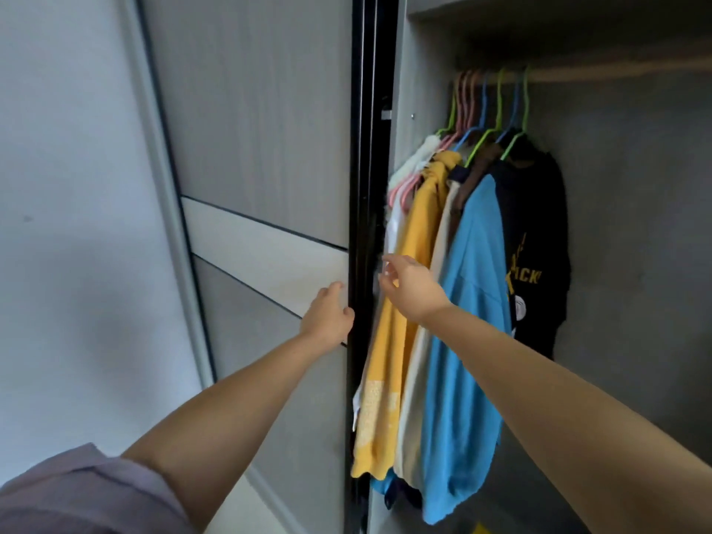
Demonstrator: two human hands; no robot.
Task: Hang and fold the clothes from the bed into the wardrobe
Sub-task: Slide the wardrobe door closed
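Shirts (458, 302) hung on rail (578, 73); bed unseen, remainder unknown. Left hand (327, 317) flat on door (269, 148); right hand (408, 287) loose, empty.

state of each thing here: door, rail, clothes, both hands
wardrobe door: slid aside, compartment open
rail: carries coloured hangers bunched at its left end
yellow shirt: hanging
blue shirt: hanging
black shirt: hanging, at the right of the row
left hand: on the door edge
right hand: fingers loose, by the yellow shirt, holding nothing
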